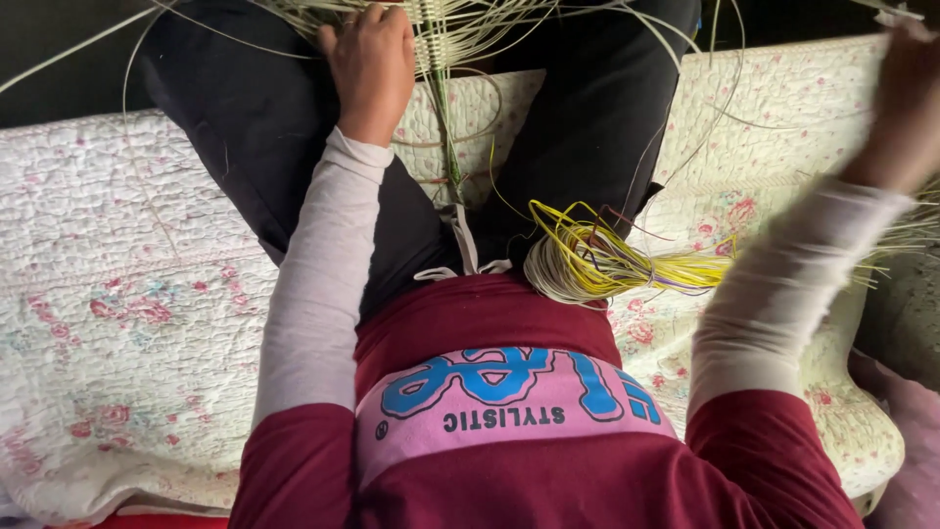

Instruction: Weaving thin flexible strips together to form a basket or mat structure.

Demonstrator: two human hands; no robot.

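My left hand (pixel 372 64) rests at the top of the view on a piece of woven pale straw work (pixel 441 34), fingers curled over its edge. Long thin strands fan out from the weave in every direction. My right hand (pixel 906 108) is raised at the far right edge, blurred, with pale strands (pixel 896 235) trailing from around it; its grip is hard to make out. A looped bundle of yellow, white and purple strands (pixel 597 264) lies on my lap beside my right thigh.
I sit on a white quilted bedcover (pixel 127 294) with pink flower prints. My legs in black trousers (pixel 245 118) spread towards the top. A dark floor shows at the upper left, and a pinkish cushion (pixel 906 431) at the lower right.
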